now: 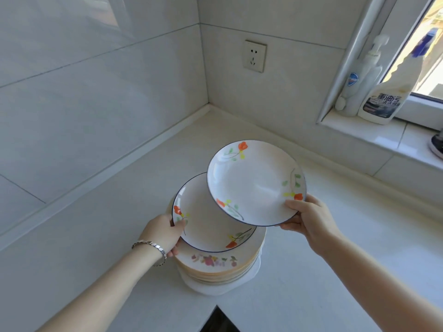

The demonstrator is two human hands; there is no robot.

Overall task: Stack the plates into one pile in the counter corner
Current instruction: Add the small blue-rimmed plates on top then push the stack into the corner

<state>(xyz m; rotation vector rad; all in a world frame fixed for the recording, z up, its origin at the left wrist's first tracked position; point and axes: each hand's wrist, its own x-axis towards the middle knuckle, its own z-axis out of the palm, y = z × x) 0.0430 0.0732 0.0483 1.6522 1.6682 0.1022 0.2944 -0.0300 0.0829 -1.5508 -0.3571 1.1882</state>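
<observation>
My right hand [305,218] pinches a blue-rimmed flowered plate [255,182] by its near edge, thumb on top, fingers curled under, and the plate hangs tilted in the air above the pile [215,267]. My left hand [165,232] is closed on the rim of the top plate [206,221] of that pile, thumb over the edge. The pile stands on the counter [335,271], near the corner but not tucked into it. I hold the raised plate only at one edge, so it could slip or swing and chip the one below. The top plate is smaller than the gold-rimmed ones beneath and looks off-centre; if I set this down askew, the pile may lean or slide.
</observation>
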